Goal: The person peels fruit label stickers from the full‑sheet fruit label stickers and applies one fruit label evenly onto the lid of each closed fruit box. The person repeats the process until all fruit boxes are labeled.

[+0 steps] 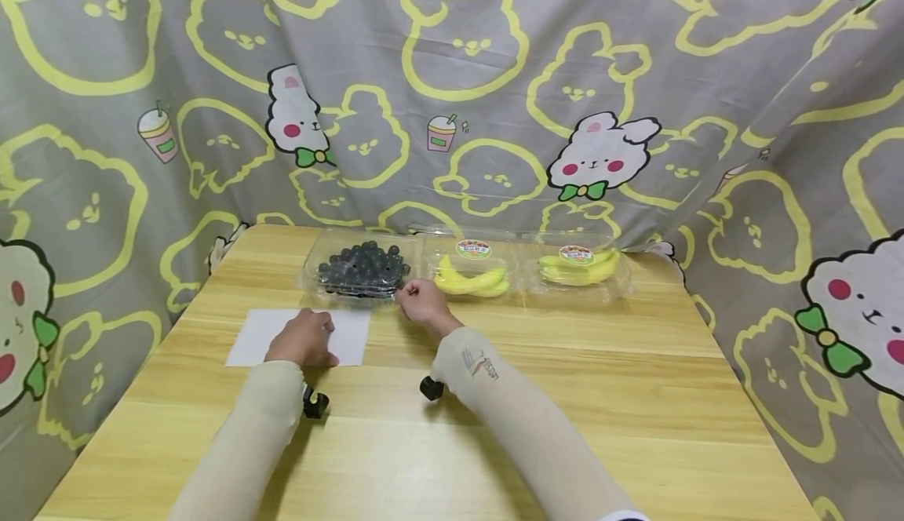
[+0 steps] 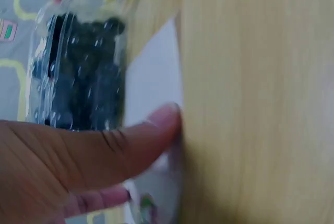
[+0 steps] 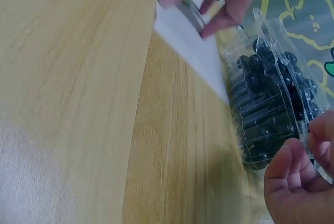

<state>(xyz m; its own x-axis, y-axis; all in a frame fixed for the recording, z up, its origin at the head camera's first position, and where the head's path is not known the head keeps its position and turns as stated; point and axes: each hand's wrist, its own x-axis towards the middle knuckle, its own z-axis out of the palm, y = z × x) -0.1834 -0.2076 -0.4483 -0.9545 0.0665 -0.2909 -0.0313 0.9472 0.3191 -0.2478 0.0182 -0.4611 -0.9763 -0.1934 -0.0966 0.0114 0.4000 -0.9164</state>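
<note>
My right hand (image 1: 426,305) pinches the front right edge of a clear plastic box (image 1: 316,260) of dark grapes (image 1: 362,264). In the right wrist view, the lid (image 3: 284,75) stands slightly apart from the base along one side. My left hand (image 1: 302,338) is over a white sheet of paper (image 1: 351,334) in front of that box. Between its thumb and fingers is a thin pale piece with coloured print, apparently a sticker (image 2: 147,209), seen partly and blurred in the left wrist view.
To the right of the grapes stand two clear boxes of bananas, one in the middle (image 1: 472,279) and one farther right (image 1: 582,268). Each carries a round printed label. A patterned grey curtain (image 1: 487,129) encloses the wooden table (image 1: 600,395) behind and at the sides.
</note>
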